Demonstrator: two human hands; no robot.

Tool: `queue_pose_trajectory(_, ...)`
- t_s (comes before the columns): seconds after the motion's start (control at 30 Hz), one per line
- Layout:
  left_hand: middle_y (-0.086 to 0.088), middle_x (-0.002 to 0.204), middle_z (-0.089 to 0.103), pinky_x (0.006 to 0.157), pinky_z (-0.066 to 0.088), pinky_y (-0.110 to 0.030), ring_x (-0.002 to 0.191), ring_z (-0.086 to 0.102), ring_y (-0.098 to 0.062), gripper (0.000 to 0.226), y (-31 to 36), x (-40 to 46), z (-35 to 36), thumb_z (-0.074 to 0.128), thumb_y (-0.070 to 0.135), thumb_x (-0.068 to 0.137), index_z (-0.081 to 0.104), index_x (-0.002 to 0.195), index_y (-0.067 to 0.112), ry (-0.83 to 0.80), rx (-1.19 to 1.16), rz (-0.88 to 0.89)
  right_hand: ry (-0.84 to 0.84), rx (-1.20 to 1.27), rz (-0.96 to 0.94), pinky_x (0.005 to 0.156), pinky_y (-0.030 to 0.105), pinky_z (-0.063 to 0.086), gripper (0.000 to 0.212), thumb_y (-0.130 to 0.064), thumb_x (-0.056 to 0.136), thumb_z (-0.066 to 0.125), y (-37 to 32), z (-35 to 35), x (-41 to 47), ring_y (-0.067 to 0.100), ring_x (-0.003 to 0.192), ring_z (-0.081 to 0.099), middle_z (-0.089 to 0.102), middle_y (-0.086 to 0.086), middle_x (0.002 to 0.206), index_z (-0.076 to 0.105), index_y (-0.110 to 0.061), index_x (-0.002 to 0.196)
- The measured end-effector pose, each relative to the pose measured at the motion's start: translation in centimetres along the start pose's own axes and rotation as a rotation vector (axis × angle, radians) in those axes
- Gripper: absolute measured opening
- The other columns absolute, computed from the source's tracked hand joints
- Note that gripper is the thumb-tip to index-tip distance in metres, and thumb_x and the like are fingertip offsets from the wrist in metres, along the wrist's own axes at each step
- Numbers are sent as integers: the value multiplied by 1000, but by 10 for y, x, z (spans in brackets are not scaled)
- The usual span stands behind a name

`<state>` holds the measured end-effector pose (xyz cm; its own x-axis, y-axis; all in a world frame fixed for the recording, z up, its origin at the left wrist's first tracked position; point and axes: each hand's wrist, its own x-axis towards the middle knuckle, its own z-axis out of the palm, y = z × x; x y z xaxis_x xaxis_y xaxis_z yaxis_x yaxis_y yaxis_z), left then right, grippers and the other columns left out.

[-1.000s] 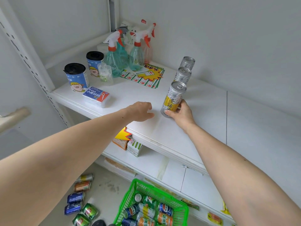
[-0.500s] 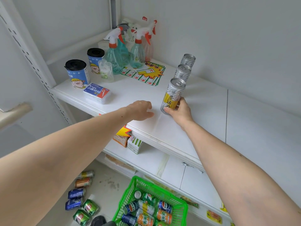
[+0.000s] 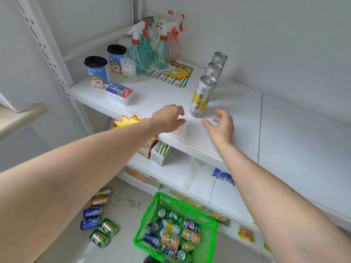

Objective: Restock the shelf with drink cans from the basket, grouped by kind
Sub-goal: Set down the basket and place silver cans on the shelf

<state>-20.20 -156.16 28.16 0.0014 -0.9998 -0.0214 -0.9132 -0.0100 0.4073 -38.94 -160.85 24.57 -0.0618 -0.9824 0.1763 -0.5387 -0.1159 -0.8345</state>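
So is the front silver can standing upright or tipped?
Upright. The front can stands on its base on the shelf, top up, in line with two more behind; neither hand touches it.

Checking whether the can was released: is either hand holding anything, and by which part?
Nothing is held. The right hand and left hand flank the front can, both apart from it.

We see spray bottles [image 3: 139, 52] beside two blue tubs [image 3: 97, 73]; a flat box [image 3: 119, 93] in front; cartons [image 3: 160, 152] one level below.

The front silver can [image 3: 202, 97] reads "活力" on its yellow band.
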Motion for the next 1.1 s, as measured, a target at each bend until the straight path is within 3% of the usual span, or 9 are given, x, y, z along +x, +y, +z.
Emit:
queue_pose_trajectory(0.17,-5,120,56,92,47,-43,114,52,-24,32,7,-43,14,51,34,95,56,122,17,172,-66,76,121,40,-99,91,33,50,44,-18,79,78,-6,-12,-60,14,88,62,53,4,113,58,-11,117)
queue_pose_trajectory(0.3,-6,115,57,84,47,-41,109,54,-25,26,4,-95,38,53,28,94,59,116,14,280,-114,143,199,59,-148,82,10,41,37,-14,79,76,4,-13,-116,20,83,66,52,5,109,61,-6,111)
queue_pose_trajectory(0.47,-9,112,57,80,48,-43,108,52,-30,23,-6,-143,61,53,23,92,61,109,11,286,-135,150,213,45,-169,78,0,33,32,-13,81,76,20,-15,-167,1,73,59,57,11,109,61,-3,107)
queue_pose_trajectory(0.7,-8,120,53,86,47,-41,111,52,-28,27,-13,-189,127,53,24,95,57,118,12,104,-141,59,76,-54,-32,80,7,37,32,-15,82,75,95,-19,-222,8,70,60,56,5,108,61,-6,109)
queue_pose_trajectory(0.8,-6,119,53,86,49,-43,107,55,-27,26,-16,-197,165,53,25,94,57,117,14,47,-159,-18,-16,-84,28,82,21,44,31,-16,83,75,135,-18,-232,5,67,59,56,5,108,61,-8,110)
queue_pose_trajectory(0.97,-8,116,56,86,50,-44,109,54,-28,25,-18,-206,235,52,25,94,58,114,13,-15,-188,-157,-179,-133,71,72,10,37,31,-17,83,76,203,-15,-237,-8,68,53,55,2,105,62,-10,110)
queue_pose_trajectory(1.1,-8,116,55,87,49,-42,112,52,-28,26,-23,-214,299,50,27,96,58,116,13,-67,-212,-319,-357,-203,74,77,21,46,31,-21,84,76,262,0,-240,4,72,56,57,1,105,61,-10,109)
